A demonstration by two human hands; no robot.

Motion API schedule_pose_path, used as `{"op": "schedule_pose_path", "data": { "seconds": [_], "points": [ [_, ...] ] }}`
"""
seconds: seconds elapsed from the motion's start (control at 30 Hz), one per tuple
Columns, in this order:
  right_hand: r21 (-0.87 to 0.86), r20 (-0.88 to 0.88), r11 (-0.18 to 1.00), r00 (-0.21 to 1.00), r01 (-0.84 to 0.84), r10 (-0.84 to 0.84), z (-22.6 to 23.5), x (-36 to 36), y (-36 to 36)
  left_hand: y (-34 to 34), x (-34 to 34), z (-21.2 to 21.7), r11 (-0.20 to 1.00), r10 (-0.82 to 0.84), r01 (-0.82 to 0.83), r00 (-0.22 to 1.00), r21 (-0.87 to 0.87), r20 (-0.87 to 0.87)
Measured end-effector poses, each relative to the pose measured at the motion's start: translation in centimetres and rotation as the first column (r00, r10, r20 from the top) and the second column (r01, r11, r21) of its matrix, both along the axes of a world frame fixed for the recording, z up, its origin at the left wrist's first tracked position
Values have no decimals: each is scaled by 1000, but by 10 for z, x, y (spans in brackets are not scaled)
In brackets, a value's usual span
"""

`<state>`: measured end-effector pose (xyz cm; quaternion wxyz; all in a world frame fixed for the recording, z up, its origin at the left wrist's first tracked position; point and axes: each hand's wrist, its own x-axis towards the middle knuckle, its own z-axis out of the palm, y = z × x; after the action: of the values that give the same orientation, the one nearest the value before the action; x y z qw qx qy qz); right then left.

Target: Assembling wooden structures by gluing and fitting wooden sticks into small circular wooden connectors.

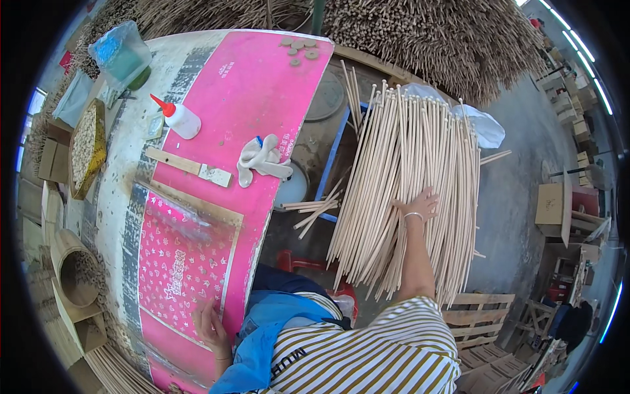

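Observation:
My right arm reaches out to a broad stack of long, thin wooden sticks (pixel 367 190) with small round knobs at their far ends. On top of the stack lies my right hand (pixel 420 205), a bangle at its wrist, with fingers spread and not wrapped round any stick. My left hand (pixel 211 325) rests at the near edge of the pink-covered table (pixel 230 98), fingers stretched out and nothing visible in them. Farther along the table are a white glove (pixel 264 159), a white squeeze bottle (pixel 183 121) with a red tip, and a flat wooden strip (pixel 172 159) with a pale end.
Several small round discs (pixel 296 46) sit at the table's far corner. A yellow-rimmed basket (pixel 88 148) of small pale pieces stands at the left. Loose sticks (pixel 315 209) jut out beside the stack over a blue frame (pixel 333 154). Large stick piles (pixel 426 39) rise behind.

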<state>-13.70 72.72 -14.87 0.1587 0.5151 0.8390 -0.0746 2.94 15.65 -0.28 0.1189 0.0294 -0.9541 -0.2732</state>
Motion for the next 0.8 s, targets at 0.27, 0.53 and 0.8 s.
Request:
{"op": "schedule_pose_path", "data": {
  "seconds": [0.27,0.53,0.8],
  "points": [
    [-39,-74,995,993,87,-90,-14,-7,6,0,-3,-4,998,21,-21,1000,58,9],
    [-13,-146,993,982,120,-121,-12,-16,-5,2,-2,-7,996,67,-66,998,53,-11],
    [-105,-319,993,944,52,-83,-18,-9,11,5,-4,-3,998,60,-59,997,20,-52]
  ]
}}
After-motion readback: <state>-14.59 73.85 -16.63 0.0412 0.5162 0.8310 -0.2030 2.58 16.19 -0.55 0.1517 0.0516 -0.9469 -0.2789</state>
